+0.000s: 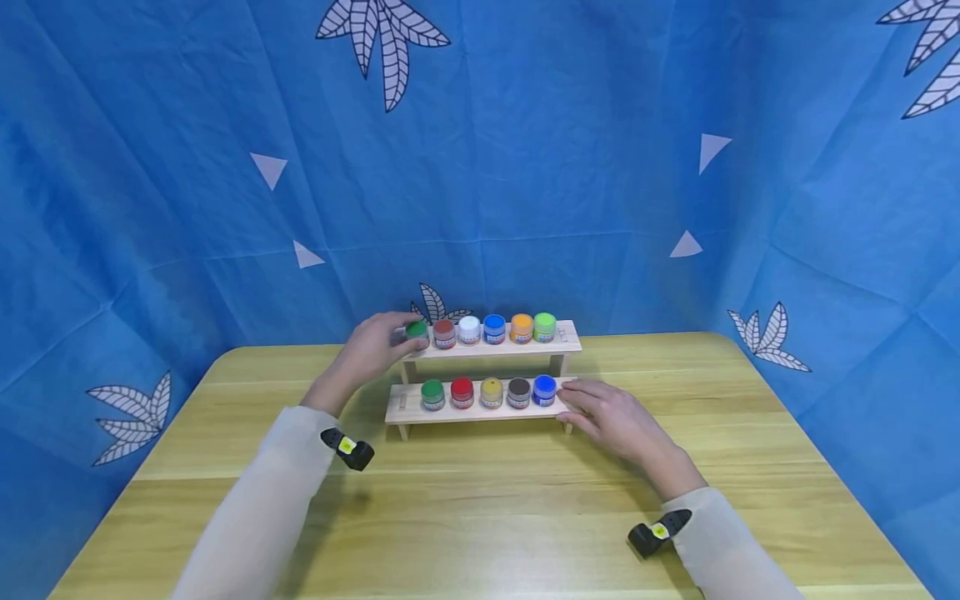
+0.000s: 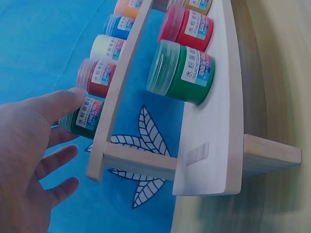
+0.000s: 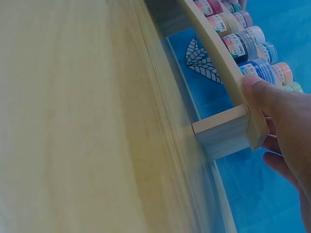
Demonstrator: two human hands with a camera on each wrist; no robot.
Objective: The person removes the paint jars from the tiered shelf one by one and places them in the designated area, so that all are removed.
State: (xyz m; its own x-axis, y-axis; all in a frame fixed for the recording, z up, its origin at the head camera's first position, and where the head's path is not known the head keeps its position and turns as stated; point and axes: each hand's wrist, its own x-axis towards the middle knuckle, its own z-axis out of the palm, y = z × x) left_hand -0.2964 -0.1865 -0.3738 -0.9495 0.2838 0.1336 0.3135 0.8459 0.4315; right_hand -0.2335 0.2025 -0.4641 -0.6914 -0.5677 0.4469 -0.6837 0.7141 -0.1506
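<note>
A two-tier wooden rack stands at the table's far middle, holding small paint jars. My left hand is at the upper shelf's left end; one straight digit touches the dark green jar there, the other fingers spread loosely below it. Beside that jar stand a brown-red jar, then white, blue, orange and light green ones. My right hand rests on the right end of the lower shelf, thumb on its front rim next to the blue jar.
The lower shelf also carries a green jar, then red, yellow and brown ones. The wooden table stretches bare toward me. A blue leaf-patterned cloth hangs close behind and around the table.
</note>
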